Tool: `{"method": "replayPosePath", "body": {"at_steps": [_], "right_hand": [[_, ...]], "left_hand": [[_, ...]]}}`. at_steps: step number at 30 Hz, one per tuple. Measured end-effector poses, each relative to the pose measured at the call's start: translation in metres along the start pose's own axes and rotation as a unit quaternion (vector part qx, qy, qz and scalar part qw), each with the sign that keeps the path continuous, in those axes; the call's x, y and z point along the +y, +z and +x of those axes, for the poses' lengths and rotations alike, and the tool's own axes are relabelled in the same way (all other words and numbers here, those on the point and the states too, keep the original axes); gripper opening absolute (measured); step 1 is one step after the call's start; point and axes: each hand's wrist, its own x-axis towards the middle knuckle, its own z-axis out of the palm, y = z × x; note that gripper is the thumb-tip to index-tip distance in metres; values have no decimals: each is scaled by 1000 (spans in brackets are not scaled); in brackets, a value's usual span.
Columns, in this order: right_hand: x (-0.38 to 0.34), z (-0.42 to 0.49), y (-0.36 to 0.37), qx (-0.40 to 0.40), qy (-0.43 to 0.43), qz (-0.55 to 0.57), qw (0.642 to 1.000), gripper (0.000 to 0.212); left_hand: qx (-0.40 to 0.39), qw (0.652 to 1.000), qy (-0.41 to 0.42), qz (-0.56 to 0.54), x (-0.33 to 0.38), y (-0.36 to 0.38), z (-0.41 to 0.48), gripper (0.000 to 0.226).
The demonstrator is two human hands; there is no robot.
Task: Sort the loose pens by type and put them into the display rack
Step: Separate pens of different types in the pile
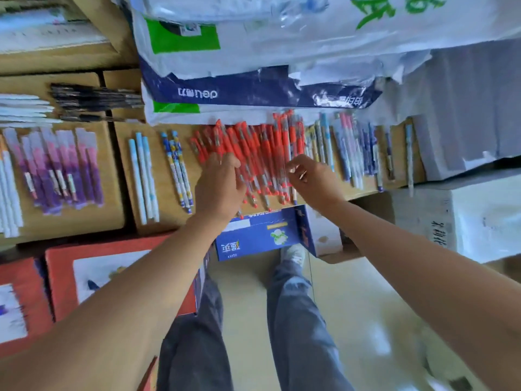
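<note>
At the far left of the wooden surface (124, 153) I see a group of purple pens (62, 167) lying side by side, with a bundle of dark pens (95, 100) behind them. Next come three light blue pens (143, 176) and, just beside them, a few blue-and-yellow patterned pens (178, 170).

The red pens (253, 145) lie in a thick pile at the middle of the surface, their far ends touching the stacked paper packs (253, 80). My left hand (220, 184) is on the pile's near left part, its fingers (225, 162) curled round a bunch of the red pens. My right hand (313, 179) is at the pile's near right edge with its fingers (296, 166) bent inward. The blur keeps me from telling whether they pinch a pen.

Right of the pile lies a row of mixed pens (348, 148) in pale blue, pink and dark blue, and then a single pale pen (409, 156) set apart near the white boxes (479, 215).

Below the surface's edge, between my forearms, stands a blue carton (262, 235).
</note>
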Motion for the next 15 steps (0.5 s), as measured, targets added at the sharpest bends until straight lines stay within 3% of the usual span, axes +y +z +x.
{"method": "replayPosePath", "body": {"at_steps": [5, 10, 15], "right_hand": [[20, 13, -7, -53, -57, 1, 997, 22], [22, 29, -7, -65, -106, -25, 992, 25], [21, 31, -2, -10, -68, -41, 997, 40]], "left_hand": [[94, 990, -101, -3, 6, 25, -1, 39], [109, 984, -136, -23, 6, 36, -3, 55], [125, 980, -154, -26, 6, 37, -12, 57]]}}
